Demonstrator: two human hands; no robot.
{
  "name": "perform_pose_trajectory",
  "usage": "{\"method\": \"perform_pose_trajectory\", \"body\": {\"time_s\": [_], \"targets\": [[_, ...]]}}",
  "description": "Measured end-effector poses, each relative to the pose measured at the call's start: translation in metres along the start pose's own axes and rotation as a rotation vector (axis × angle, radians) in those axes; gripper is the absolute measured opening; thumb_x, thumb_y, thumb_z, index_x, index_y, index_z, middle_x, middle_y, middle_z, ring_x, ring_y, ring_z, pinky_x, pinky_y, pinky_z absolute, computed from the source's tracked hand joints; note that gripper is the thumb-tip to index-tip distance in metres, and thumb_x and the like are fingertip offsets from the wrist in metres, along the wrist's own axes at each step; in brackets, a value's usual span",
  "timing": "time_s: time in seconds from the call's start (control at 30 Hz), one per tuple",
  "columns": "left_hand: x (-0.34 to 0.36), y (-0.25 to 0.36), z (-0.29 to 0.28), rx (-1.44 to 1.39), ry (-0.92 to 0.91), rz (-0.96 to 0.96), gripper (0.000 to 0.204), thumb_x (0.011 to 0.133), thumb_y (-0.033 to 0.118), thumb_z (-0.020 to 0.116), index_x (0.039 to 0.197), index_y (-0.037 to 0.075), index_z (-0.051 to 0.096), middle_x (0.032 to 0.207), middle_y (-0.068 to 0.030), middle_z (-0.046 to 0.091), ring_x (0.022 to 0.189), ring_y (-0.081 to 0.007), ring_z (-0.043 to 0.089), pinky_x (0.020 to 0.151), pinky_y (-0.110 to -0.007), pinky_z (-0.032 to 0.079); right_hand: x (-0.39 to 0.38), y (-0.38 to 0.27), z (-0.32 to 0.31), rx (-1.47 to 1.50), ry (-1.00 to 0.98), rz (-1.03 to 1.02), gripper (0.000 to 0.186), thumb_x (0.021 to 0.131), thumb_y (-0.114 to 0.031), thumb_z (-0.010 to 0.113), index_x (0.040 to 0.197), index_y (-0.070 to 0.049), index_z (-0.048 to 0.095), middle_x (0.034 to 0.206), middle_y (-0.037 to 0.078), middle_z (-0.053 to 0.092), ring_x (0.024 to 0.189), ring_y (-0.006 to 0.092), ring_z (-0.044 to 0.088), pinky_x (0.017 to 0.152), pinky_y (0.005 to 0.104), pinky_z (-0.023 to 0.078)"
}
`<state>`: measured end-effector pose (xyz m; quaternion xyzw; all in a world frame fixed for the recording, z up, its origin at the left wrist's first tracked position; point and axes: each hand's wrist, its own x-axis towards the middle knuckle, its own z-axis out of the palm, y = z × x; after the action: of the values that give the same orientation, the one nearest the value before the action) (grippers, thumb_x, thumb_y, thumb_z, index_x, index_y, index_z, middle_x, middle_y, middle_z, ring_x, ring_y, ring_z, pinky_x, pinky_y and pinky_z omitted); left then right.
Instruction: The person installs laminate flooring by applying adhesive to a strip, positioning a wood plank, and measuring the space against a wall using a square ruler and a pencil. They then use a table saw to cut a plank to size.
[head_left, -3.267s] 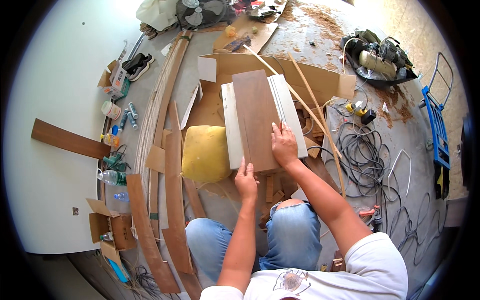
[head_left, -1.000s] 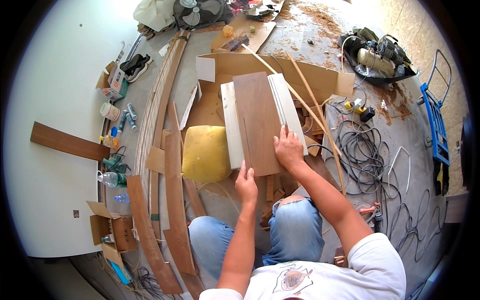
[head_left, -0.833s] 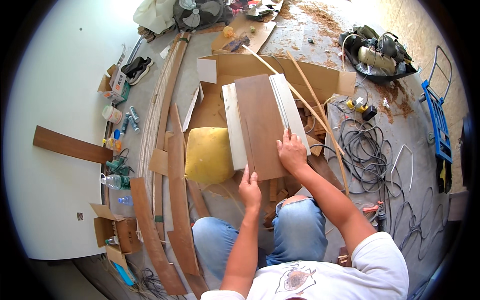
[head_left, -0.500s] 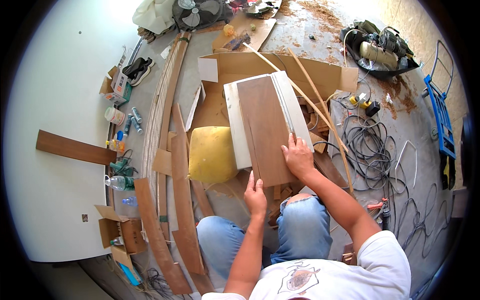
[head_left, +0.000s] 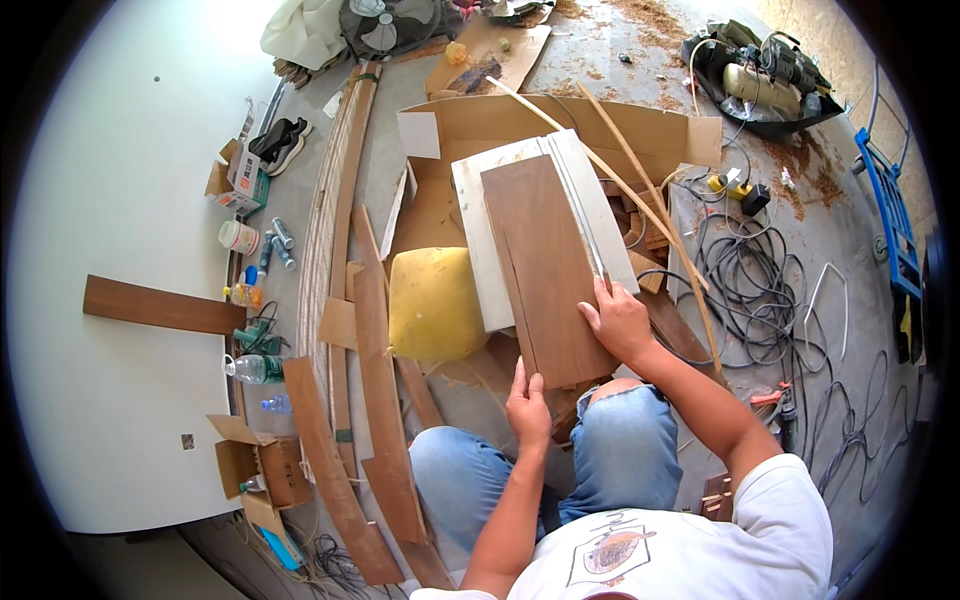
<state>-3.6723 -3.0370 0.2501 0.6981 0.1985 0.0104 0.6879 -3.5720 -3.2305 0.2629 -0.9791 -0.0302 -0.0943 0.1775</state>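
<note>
A brown wooden board [head_left: 550, 270] lies lengthwise on a white slab-like work surface [head_left: 472, 215] with grooves along its right side. The board's near end sticks out past the surface's front edge, above my knees. My left hand [head_left: 528, 408] grips the near left corner, its thumb and fingers close together at the edge. My right hand [head_left: 622, 322] holds the board's right edge, with the thumb on the wood and the index finger stretched forward beside it. What the other right fingers do underneath is hidden.
A yellow cushion-like block [head_left: 435, 305] stands left of the work surface. Long brown planks [head_left: 385, 400] lie further left. An open cardboard box [head_left: 560, 115] and two thin wooden strips [head_left: 640, 165] are behind. Coiled black cables [head_left: 745, 275] spread on the right.
The board has slid toward me, baring more of the white surface at its far end. Both hands have come nearer with it, and my right hand has moved onto the board's right edge.
</note>
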Motion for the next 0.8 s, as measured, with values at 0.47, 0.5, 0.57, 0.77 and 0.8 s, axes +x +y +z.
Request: {"method": "perform_pose_trajectory", "body": {"time_s": [0.47, 0.5, 0.57, 0.77, 0.8], "targets": [[-0.035, -0.001, -0.012, 0.009, 0.004, -0.062, 0.049, 0.105, 0.006, 0.058, 0.152, -0.003, 0.05, 0.141, -0.0102, 0.064, 0.121, -0.0138, 0.061, 0.105, -0.03, 0.048, -0.024, 0.011, -0.003, 0.343, -0.102, 0.04, 0.072, 0.094, -0.04, 0.073, 0.148, 0.002, 0.05, 0.111, 0.03, 0.069, 0.097, 0.0454, 0.07, 0.085, 0.0484, 0.057], [-0.037, 0.001, -0.013, 0.046, 0.004, -0.067, 0.049, 0.105, 0.006, 0.058, 0.152, -0.003, 0.049, 0.141, -0.0103, 0.064, 0.121, -0.0137, 0.061, 0.105, -0.03, 0.048, -0.025, 0.013, -0.004, 0.36, -0.1, 0.032, 0.072, 0.094, -0.039, 0.073, 0.148, 0.003, 0.05, 0.112, 0.03, 0.069, 0.099, 0.0451, 0.07, 0.086, 0.0479, 0.057], [-0.042, 0.004, -0.013, 0.047, 0.005, -0.075, 0.049, 0.104, 0.006, 0.059, 0.152, -0.003, 0.05, 0.141, -0.0107, 0.065, 0.121, -0.0138, 0.061, 0.105, -0.029, 0.047, -0.027, 0.013, -0.008, 0.386, -0.12, 0.04, 0.072, 0.093, -0.035, 0.075, 0.148, 0.003, 0.05, 0.114, 0.029, 0.07, 0.101, 0.0432, 0.07, 0.088, 0.0461, 0.056], [-0.053, -0.012, -0.018, 0.082, 0.051, -0.001, 0.047, 0.104, 0.011, 0.061, 0.15, 0.004, 0.054, 0.13, -0.0114, 0.072, 0.108, -0.0121, 0.066, 0.095, -0.029, 0.052, -0.034, 0.012, -0.017, 0.428, -0.228, 0.085, 0.075, 0.09, -0.03, 0.079, 0.15, 0.003, 0.048, 0.11, 0.026, 0.071, 0.096, 0.0383, 0.072, 0.086, 0.043, 0.056], [-0.055, -0.012, -0.019, 0.083, 0.056, 0.007, 0.047, 0.104, 0.011, 0.062, 0.15, 0.004, 0.054, 0.13, -0.0116, 0.072, 0.107, -0.0124, 0.066, 0.095, -0.029, 0.052, -0.035, 0.012, -0.02, 0.434, -0.254, 0.095, 0.076, 0.09, -0.032, 0.079, 0.15, 0.002, 0.048, 0.109, 0.026, 0.071, 0.095, 0.0394, 0.072, 0.086, 0.044, 0.056]]}}
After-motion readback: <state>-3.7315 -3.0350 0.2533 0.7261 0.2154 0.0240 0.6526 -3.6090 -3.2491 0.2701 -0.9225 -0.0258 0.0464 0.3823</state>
